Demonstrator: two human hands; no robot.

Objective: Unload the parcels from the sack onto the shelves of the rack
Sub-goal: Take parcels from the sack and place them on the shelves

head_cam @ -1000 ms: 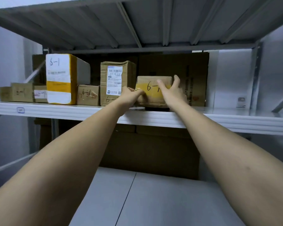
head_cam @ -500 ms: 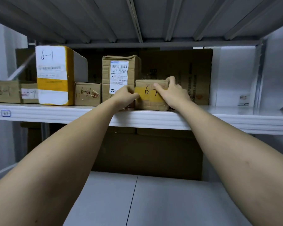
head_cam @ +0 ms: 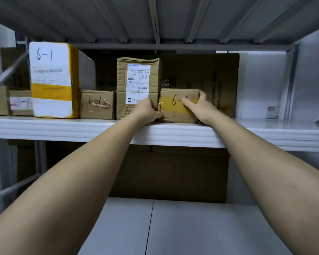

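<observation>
A: Setting: a white metal rack (head_cam: 173, 134), its upper shelf running across mid-frame, cardboard sheeting (head_cam: 210, 74) standing behind it, a grey lower shelf (head_cam: 173, 227) showing at the bottom.

B: Change since half a second ago?

A: The small taped parcel (head_cam: 175, 109) is now sitting flat on the upper shelf, pushed closer against the tall labelled box (head_cam: 138, 83) at centre frame.

B: Parcel against grip?

A: It is lying between both hands. The left hand (head_cam: 147, 111) is curling at its lower left corner; the right hand (head_cam: 199, 107) is gripping its right end, thumb lying across the yellow tape, fingers wrapping the top right corner.

B: Arms?

A: Both forearms are reaching up from the lower corners, converging at centre.

B: Other stock?

A: A white-and-yellow box (head_cam: 52, 80) is standing upper left, a small brown box (head_cam: 97, 104) beside it.
</observation>
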